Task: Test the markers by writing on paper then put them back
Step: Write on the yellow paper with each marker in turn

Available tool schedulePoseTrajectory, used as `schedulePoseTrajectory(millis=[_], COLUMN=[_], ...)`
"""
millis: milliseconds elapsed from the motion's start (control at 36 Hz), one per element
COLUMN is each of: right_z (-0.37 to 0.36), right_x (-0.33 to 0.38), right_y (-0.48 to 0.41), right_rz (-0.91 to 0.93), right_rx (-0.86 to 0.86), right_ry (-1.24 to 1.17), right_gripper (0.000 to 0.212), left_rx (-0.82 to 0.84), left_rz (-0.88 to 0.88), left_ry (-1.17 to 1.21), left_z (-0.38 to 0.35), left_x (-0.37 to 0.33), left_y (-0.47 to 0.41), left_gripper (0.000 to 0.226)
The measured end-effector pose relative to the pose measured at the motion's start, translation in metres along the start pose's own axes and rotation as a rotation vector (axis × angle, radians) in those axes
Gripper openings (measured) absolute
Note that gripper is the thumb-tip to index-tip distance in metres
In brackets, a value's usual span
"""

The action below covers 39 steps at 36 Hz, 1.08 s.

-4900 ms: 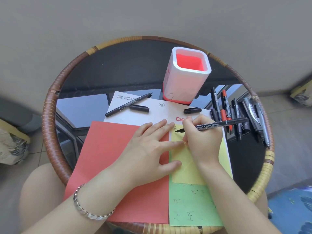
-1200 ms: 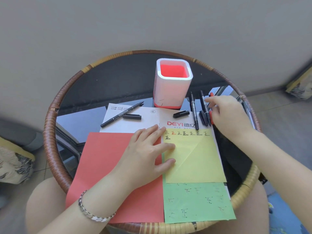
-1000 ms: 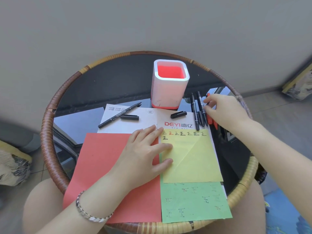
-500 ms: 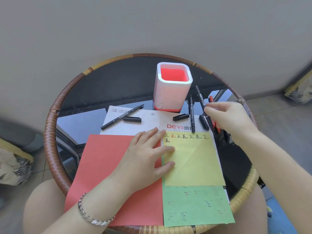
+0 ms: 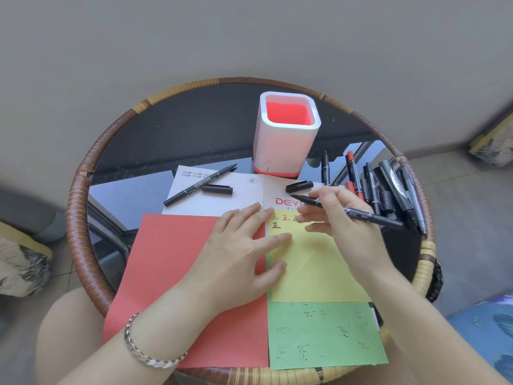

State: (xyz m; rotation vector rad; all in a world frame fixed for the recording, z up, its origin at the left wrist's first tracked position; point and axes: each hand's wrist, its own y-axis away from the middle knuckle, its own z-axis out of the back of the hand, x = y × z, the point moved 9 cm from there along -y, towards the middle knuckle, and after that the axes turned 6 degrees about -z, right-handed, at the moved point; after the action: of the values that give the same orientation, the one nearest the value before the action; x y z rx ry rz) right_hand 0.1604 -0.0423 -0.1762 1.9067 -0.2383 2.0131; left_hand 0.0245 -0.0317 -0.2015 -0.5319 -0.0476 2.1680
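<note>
My right hand grips a black marker, tip pointing left, just above the top of the yellow paper. That sheet carries a row of written characters. My left hand lies flat, fingers spread, across the red paper and the yellow sheet's left edge. A green paper with faint marks lies below. Several markers lie in a pile at the right. Behind the papers stands the white pen holder with a red inside. An uncapped black marker and its cap rest on the white sheet.
Everything sits on a round glass table with a woven rim. Another loose black cap lies near the holder's base. My knees show under the table's near edge. A wall is close behind the table.
My right hand has picked a black marker from the pile at the right and brought it left over the yellow paper. The left hand has stayed flat on the papers.
</note>
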Motion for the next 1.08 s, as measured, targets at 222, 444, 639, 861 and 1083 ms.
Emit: schedulePoseTrajectory(millis=[222,444,639,861,1083], right_z=[-0.001,0.010,0.005,0.002,0.001], right_x=[-0.009,-0.013,-0.017,-0.019,-0.016], right_y=[-0.001,-0.006,-0.004,-0.005,-0.005], right_rz=[-0.005,0.036,0.062,0.059,0.069], right_rx=[-0.182,-0.373,-0.392,-0.378,-0.381], right_ry=[0.035,0.142,0.189,0.225,0.243], right_gripper=[0.024,0.036,0.035,0.034,0.032], left_rx=[-0.008,0.015,0.036,0.020,0.021], left_rz=[-0.010,0.018,0.035,0.034,0.033], left_ry=[0.006,0.019,0.035,0.044,0.042], left_z=[0.000,-0.001,-0.003,-0.001,-0.002], left_x=[0.000,0.000,0.001,0.001,0.001], left_y=[0.000,0.000,0.000,0.000,-0.001], left_gripper=[0.038,0.041,0.042,0.041,0.041])
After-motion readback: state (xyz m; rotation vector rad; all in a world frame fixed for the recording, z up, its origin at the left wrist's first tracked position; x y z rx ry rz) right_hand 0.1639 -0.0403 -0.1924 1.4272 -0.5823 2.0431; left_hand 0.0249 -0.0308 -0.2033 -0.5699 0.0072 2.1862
